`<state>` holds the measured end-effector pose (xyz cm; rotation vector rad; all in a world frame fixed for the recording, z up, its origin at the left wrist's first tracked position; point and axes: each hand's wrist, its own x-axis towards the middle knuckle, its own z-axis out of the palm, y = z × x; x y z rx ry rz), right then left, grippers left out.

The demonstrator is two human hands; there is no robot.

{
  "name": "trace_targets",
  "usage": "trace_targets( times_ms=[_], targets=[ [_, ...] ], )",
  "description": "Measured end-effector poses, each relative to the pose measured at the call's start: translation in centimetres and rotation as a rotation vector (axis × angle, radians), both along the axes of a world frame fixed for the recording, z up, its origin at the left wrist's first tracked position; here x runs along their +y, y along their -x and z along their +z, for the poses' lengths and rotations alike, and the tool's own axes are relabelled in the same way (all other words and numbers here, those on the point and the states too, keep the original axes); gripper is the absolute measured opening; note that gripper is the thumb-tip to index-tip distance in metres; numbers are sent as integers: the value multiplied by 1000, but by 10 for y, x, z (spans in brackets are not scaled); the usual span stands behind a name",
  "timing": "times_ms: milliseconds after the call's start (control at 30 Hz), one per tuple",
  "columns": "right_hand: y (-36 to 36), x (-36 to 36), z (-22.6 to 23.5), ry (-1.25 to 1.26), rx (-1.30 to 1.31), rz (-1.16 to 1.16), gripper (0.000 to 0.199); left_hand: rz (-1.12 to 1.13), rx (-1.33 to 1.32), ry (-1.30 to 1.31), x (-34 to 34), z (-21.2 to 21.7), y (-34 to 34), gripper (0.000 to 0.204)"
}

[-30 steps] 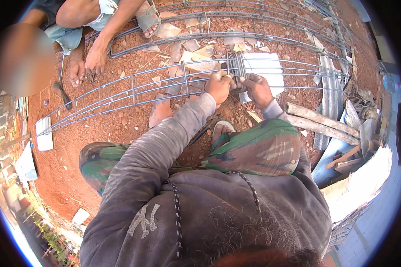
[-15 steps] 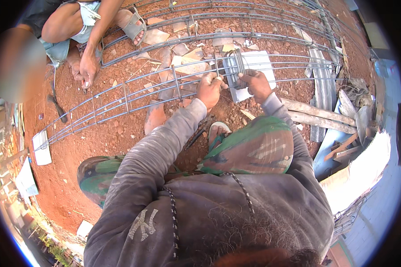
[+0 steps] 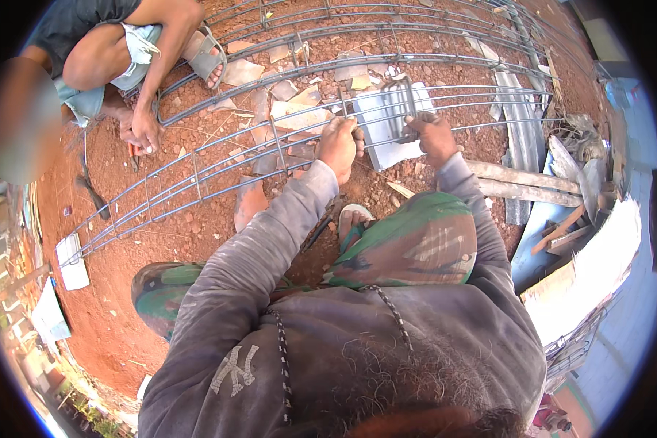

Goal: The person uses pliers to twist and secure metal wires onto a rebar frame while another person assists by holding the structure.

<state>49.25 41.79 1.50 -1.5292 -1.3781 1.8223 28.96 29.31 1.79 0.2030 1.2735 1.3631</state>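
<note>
Knees in camouflage trousers (image 3: pixel 409 248) fill the near ground, the person crouching over red dirt (image 3: pixel 124 321) with a sandalled foot (image 3: pixel 352 217) tucked just behind the work. Past the knees lies the rebar cage (image 3: pixel 197 186), a long run of parallel steel bars ringed by thin stirrups, stretching from near left to far right across the ground.

Both of the person's hands are on it at its middle. The left hand (image 3: pixel 339 146) is closed in a fist around one of the near bars where a stirrup (image 3: pixel 343 106) crosses it. The right hand (image 3: pixel 434 137), just to the right, has its fingers curled shut on the same run of bar beside a tight group of stirrups (image 3: pixel 405 102); whether it also pinches a wire or small tool I cannot tell.

To my eye the cage will handle as stiff and heavy along its length, springy only where the long bars sag between rings, and rough enough not to slip. The stirrups look light and free to slide until tied, so a grip on a main bar right beside a ring seems the sound place to hold.

Under the cage lies a white sheet (image 3: pixel 387 135) and broken pieces of tile (image 3: pixel 299 117). Farther off, a second run of bars (image 3: pixel 416 58) curves across the dirt. At far left another person squats, one hand (image 3: pixel 146 131) pressed to the ground by the bars. Timber offcuts (image 3: pixel 540 193) lie to the right.
</note>
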Motion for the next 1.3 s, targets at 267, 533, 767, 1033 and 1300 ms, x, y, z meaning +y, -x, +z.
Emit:
trace_targets(
  times_ms=[267,533,767,1033,1300],
  targets=[
    [-83,75,6,-57,-172,-73,20,30,-12,-99,1,12,4,16],
    [-103,60,-34,-887,-637,-377,45,56,-30,-79,-2,-5,2,13],
    [-50,-100,-125,197,-37,-634,52,22,-71,1,0,-10,-6,13],
    [-24,-87,-99,505,388,-500,47,9,-74,5,-5,4,-8,13],
    [-2,-82,-100,446,286,-578,39,31,-74,-19,0,11,-5,14]
  ],
)
